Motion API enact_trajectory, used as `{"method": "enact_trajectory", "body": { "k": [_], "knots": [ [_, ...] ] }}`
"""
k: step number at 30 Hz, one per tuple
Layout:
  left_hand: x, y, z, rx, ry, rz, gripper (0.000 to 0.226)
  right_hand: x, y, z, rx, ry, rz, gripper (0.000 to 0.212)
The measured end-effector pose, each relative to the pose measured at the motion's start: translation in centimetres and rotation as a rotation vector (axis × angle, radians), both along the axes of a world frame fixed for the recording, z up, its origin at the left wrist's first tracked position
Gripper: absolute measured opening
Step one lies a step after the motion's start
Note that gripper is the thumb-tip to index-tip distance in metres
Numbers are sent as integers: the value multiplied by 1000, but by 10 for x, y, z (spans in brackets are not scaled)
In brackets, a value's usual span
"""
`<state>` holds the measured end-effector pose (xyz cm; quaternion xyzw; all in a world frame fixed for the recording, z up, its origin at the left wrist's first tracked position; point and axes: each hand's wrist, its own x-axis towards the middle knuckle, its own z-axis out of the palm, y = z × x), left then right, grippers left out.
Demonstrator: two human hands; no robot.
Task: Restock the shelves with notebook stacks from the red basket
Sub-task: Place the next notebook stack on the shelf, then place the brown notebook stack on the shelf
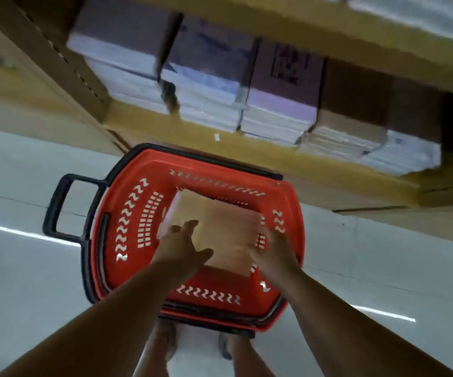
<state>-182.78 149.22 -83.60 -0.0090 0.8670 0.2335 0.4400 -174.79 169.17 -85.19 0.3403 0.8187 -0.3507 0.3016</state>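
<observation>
Hands reaching into a red perforated plastic basket [127,213] with a dark loop handle, parked on pale floor tiles directly below a tan wooden shelf [282,156]. Inside the basket, a flat tan-covered notebook stack [219,227], square-cornered, pale page edges showing along its left side. Left hand [181,248] spread over the stack's left edge, thumb out across the cover; right hand [274,248] pressed to the right edge, fingers hidden from view. Probably stiff, dense and fairly heavy; smooth covers liable to slide, so best clamped from both sides and supported underneath. Above the basket, blurred white and purple paper stacks [206,104] along the shelf.
</observation>
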Motion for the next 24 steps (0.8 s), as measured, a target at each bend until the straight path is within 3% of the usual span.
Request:
{"method": "enact_trajectory", "body": {
  "k": [4, 11, 13, 18, 20, 24],
  "knots": [
    [9, -1, -87, -1, -89, -36, 87, -1, -11, -90, -113, -94, -54, 69],
    [14, 20, -174, 19, -178, -42, 71, 2, -23, -193, -159, -168, -298, 67],
    [15, 30, -180, 60, -195, -35, 54, 4, -23, -209, -106, -162, -352, 66],
    [18, 41, -192, 71, -241, -68, 43, 6, -27, -220, -122, -73, -474, 61],
    [17, 39, -198, 57, -237, -22, 52, 7, -24, -216, -57, -67, -422, 54],
    [11, 28, -196, 133, -177, 236, 63, 3, -19, -201, -43, -26, -368, 66]
  ]
}}
